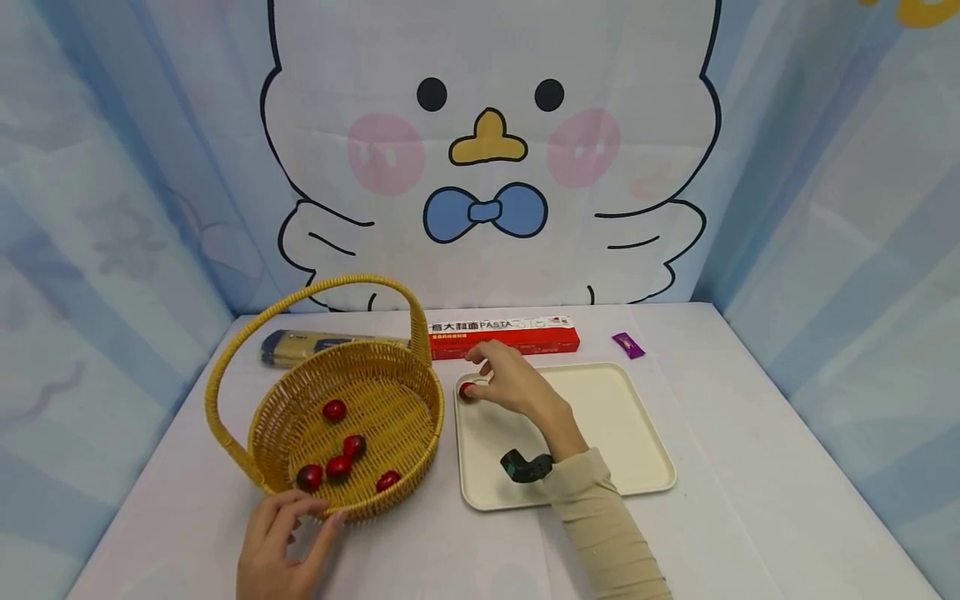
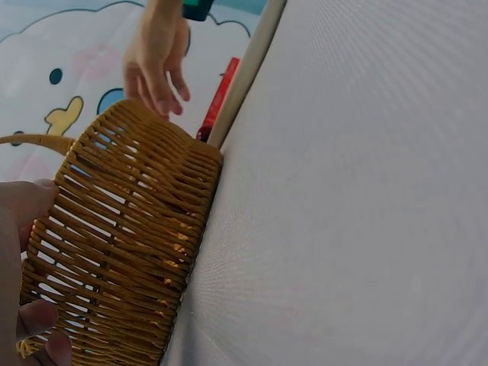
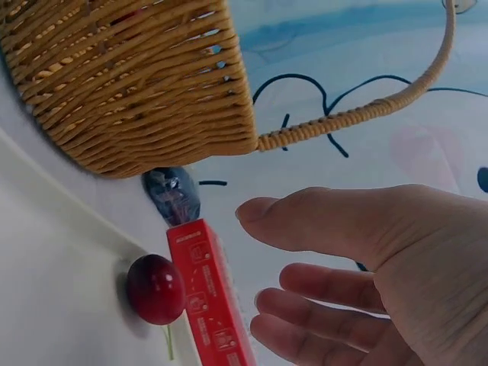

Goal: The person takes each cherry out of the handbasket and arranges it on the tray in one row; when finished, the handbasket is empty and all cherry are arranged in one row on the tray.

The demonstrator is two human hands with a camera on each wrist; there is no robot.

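A yellow-brown wicker basket (image 1: 423, 417) with a tall arched handle stands on the left, with several dark red cherries (image 1: 334, 410) in it. My left hand (image 1: 281, 542) holds the basket's near rim, thumb and fingers against the weave. Right of the basket lies a cream tray (image 1: 600, 417). One cherry (image 3: 155, 290) with a green stem sits in the tray's far left corner. Over that corner is my right hand (image 1: 513, 379), its thumb and fingers spread apart. In the right wrist view a gap shows between the hand and the cherry.
A red and white pasta box (image 1: 502, 337) lies behind the tray. Beside it, partly hidden by the basket, is a bag of pasta (image 1: 300, 346). A small purple packet (image 1: 628, 345) lies at the back right. Printed curtains enclose the white table.
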